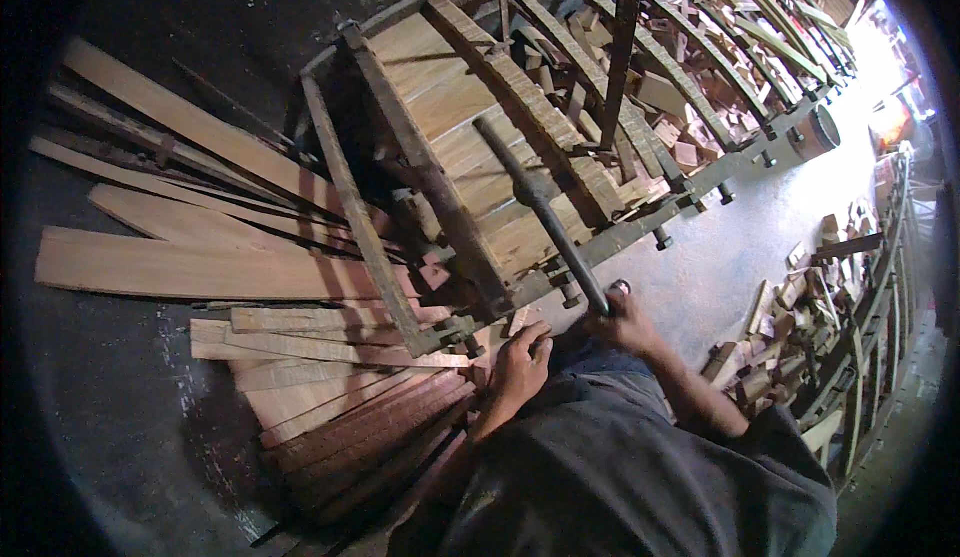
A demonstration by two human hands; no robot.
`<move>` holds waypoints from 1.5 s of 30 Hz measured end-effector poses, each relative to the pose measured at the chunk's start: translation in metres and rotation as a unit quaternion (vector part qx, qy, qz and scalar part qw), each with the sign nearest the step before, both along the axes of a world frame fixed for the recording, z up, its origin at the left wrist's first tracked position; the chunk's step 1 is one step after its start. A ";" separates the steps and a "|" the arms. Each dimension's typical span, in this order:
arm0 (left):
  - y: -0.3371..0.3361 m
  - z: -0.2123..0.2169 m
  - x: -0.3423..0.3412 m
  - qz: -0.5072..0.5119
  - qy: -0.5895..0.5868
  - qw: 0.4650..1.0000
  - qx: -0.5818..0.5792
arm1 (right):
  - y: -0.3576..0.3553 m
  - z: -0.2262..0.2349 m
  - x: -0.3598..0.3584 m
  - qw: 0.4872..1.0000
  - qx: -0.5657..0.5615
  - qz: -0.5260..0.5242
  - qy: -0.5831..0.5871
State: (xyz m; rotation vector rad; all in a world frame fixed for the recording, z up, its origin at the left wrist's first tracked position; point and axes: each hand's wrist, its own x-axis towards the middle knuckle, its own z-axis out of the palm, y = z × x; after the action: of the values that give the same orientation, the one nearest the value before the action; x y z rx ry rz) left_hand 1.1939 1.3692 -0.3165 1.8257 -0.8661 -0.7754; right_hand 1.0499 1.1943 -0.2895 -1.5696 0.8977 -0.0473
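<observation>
My right hand [625, 325] is wrapped round the lower end of a dark metal bar [567, 242] with a thick knob partway up it. The bar slants up and to the left across a clamp rack [455, 222] of long metal bars. Under those bars lie light wooden boards [510, 162], set side by side. My left hand [522, 365] is near the rack's front rail, beside a bolt. Its fingers are loosely bent and a little apart, with nothing visible in them.
Long planks [200, 265] fan out to the left, with a stack of reddish boards [370, 437] below them. Wood offcuts [640, 97] fill the rack's far part. More offcuts [780, 342] lie at the right by another metal rack [880, 317]. Bolts [662, 238] stick out along the front rail.
</observation>
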 end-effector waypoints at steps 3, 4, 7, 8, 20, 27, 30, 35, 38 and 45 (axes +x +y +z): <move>-0.003 -0.015 -0.007 -0.011 0.001 1.000 0.014 | 0.018 -0.019 -0.023 0.997 0.041 -0.042 -0.041; -0.010 -0.005 -0.008 -0.042 0.004 0.999 0.029 | 0.021 -0.016 -0.023 0.994 0.075 -0.066 -0.034; -0.016 -0.008 -0.016 -0.101 0.023 0.992 0.067 | -0.022 0.036 0.044 0.962 0.001 -0.273 -0.016; -0.023 -0.003 -0.018 -0.135 0.051 0.986 0.080 | -0.024 0.028 0.041 0.946 0.031 -0.315 -0.064; -0.063 -0.128 -0.079 -0.278 0.149 0.912 0.261 | -0.073 -0.112 -0.092 0.703 0.426 -0.503 -0.267; -0.086 -0.185 -0.119 -0.244 0.143 0.895 0.345 | -0.103 -0.192 -0.125 0.670 0.496 -0.480 -0.274; -0.104 -0.191 -0.118 -0.220 0.127 0.885 0.391 | -0.106 -0.214 -0.131 0.696 0.489 -0.458 -0.258; -0.138 -0.205 -0.101 -0.211 0.035 0.847 0.487 | -0.116 -0.221 -0.130 0.774 0.411 -0.436 -0.203; -0.136 -0.256 -0.098 -0.226 -0.006 0.860 0.457 | -0.122 -0.228 -0.129 0.775 0.411 -0.436 -0.201; -0.174 -0.294 -0.121 -0.236 0.029 0.876 0.419 | -0.133 -0.252 -0.142 0.890 0.273 -0.352 -0.098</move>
State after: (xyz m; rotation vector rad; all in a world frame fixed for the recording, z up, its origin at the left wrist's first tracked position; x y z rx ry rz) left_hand 1.0725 1.1949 -0.6109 2.3268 -1.0441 -1.7145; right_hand 0.9081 1.0615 -0.5415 -0.6505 1.1560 -0.4254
